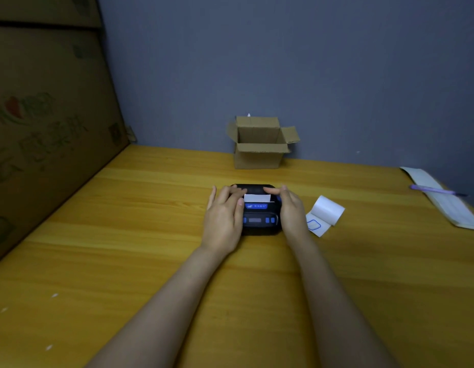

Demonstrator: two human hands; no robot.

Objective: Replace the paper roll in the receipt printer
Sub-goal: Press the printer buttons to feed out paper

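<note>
now both hands [225,216] [291,208] on printer [259,221] (paper [257,198] showing)

Centre: both hands, left hand [223,216] and right hand [290,209], cover the printer [259,208] flanks.
12 o'clock: small open box [259,144] against the wall, bare table [150,208] between.
3 o'clock: paper roll [326,212] just beside the right hand; notepad [443,197] and pen [437,191] farther out.
9 o'clock: wide bare wood, then a big carton [44,115].

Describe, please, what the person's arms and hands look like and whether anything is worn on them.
Both forearms are bare, with no sleeves in view. The left hand and the right hand wear no gloves; no watch, bracelet or ring is visible.
</note>
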